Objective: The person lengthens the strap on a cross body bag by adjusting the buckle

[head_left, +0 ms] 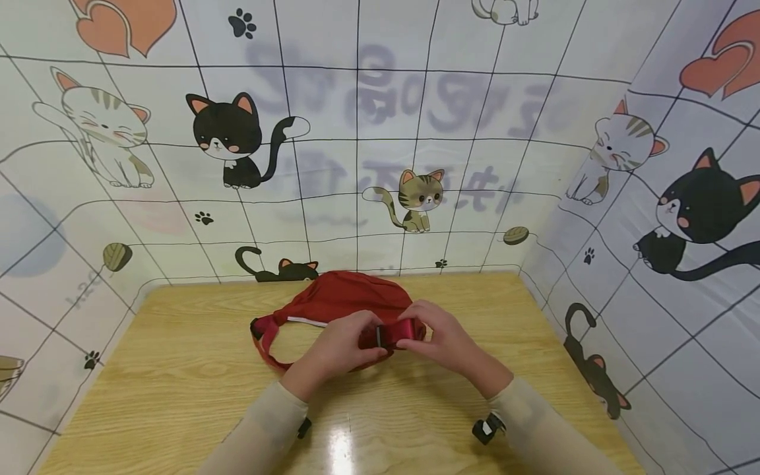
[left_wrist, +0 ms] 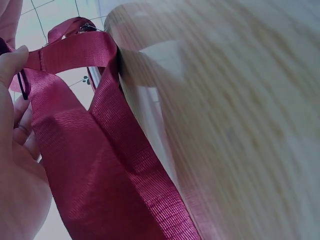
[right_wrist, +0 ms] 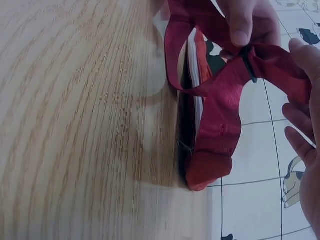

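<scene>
A red waist bag (head_left: 359, 293) lies on the table, with a white zipper along its front edge. Its dark red webbing strap (right_wrist: 224, 112) is raised in front of it, threaded through a thin black strap slider (right_wrist: 248, 65). My left hand (head_left: 338, 343) pinches the strap right beside the slider, thumb on top. On the other side of the slider, my right hand (head_left: 445, 340) holds a folded loop of the strap between thumb and fingers. In the left wrist view, broad lengths of strap (left_wrist: 75, 140) hang past the left palm.
The wooden table (head_left: 196, 369) extends around the bag to both sides and the front. A black buckle piece (head_left: 256, 328) sits at the strap's left bend. White cat-print cloth walls (head_left: 332, 132) enclose the table's back and sides.
</scene>
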`<state>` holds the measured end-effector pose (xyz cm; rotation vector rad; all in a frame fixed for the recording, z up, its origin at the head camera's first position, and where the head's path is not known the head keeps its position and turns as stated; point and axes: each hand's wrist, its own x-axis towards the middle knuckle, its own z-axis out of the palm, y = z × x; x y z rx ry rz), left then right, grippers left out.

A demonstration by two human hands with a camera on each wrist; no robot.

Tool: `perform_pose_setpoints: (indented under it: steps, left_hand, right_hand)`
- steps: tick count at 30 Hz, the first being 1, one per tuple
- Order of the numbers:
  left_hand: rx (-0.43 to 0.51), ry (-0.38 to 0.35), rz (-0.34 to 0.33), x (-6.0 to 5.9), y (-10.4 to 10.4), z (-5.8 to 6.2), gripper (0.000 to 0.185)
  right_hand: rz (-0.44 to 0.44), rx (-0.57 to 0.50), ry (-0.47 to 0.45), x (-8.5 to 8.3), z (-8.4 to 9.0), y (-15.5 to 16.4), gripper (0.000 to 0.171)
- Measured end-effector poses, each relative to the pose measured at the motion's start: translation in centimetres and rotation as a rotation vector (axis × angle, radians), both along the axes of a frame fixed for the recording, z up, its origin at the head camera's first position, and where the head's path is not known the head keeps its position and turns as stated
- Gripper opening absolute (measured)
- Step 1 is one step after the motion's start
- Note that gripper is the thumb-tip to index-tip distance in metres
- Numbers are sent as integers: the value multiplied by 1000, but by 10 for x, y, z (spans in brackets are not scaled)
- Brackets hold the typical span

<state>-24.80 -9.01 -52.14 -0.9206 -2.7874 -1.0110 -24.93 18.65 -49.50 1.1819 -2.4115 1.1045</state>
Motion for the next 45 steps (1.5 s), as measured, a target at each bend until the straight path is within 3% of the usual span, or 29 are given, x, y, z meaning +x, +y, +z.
perform_pose_setpoints:
  steps: [6,18,23,27,37,45]
  left_hand:
    - [-3,-15,5,2,-2,1,38]
    - [-29,-26,19,3,0,3,41]
    - [-41,4,28,3,1,1,40]
    - [-41,10,20,2,2,-1,39]
    - [-36,-1,18,2,0,2,40]
    - [-42,-14,27,2,-3,2,43]
  right_hand:
    - [10,-46,-26,-2,-4,11,43]
    - [12,59,46,4,8,-7,64]
    - [-2,130,74,3,13,-21,60]
    - [-12,151,96,2,13,-26,47]
    - [8,17,-38,2,9,-18,41]
    - [39,-106,-11,1,4,-2,43]
